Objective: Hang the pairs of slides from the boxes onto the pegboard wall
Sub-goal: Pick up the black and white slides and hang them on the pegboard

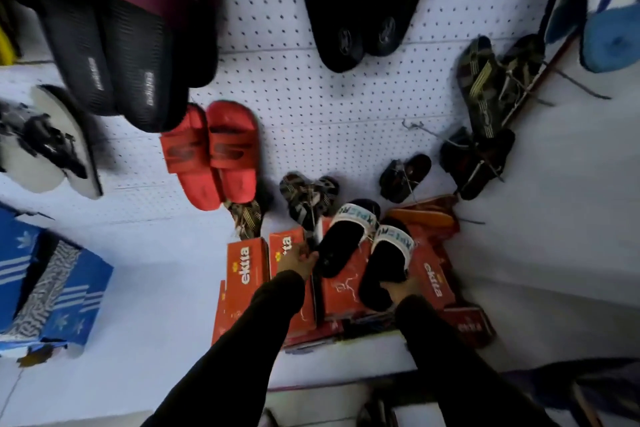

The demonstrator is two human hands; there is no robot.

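Though the pegboard [346, 107] already carries many pairs, among them red slides [214, 156] and a black pair [363, 7] above them, the job looks part done. Below the red slides, orange boxes [247, 267] are stacked against the wall. On them lie black slides with white straps [360, 253], not yet hung. The right hand [403, 289] has its fingers clamped on one heel; the left hand [294, 258] rests fingers on the other's edge, grip unclear.

Both hands [401, 288] seemingly grip black slides [349, 246] over red boxes [247, 267] below the pegboard wall [329, 104]
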